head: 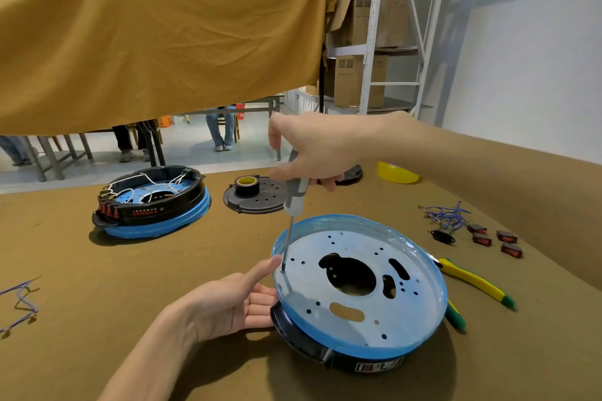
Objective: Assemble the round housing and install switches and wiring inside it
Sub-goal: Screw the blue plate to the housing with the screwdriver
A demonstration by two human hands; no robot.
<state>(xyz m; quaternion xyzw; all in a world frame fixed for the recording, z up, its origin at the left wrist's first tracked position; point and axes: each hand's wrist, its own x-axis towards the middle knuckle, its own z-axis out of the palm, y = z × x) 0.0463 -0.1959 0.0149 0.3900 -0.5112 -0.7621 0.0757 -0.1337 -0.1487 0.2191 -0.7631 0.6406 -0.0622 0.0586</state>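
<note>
The round housing (360,290) is lying on the brown table (97,270), near the front edge and a little to the right. Its pale perforated metal plate with the blue rim is facing up, and the black plastic ring is sitting under it.

The right hand (312,153) is wrapping its fingers around the grey handle of a screwdriver (291,215) and is holding it almost upright. The tip of the shaft is touching the plate close to the left rim (whether a screw is sitting there, I cannot tell).

The left hand (234,303) is resting against the left side of the housing. Its fingers are lying straight and together along the rim, and the thumb is pointing up, just beside the screwdriver tip.

Further back on the left a second housing (153,202) is standing, with white wires and red switches already inside. Beside it a dark perforated disc (260,198) is carrying a roll of tape (247,184).

To the right of the housing, red rocker switches (495,239) are lying apart from each other, near a bundle of blue wires (446,215). Yellow-and-green pliers (475,283) are lying just beside the right rim. More purple wires (19,303) are lying at the far left edge, and a yellow bowl (397,172) is showing behind the right forearm.
</note>
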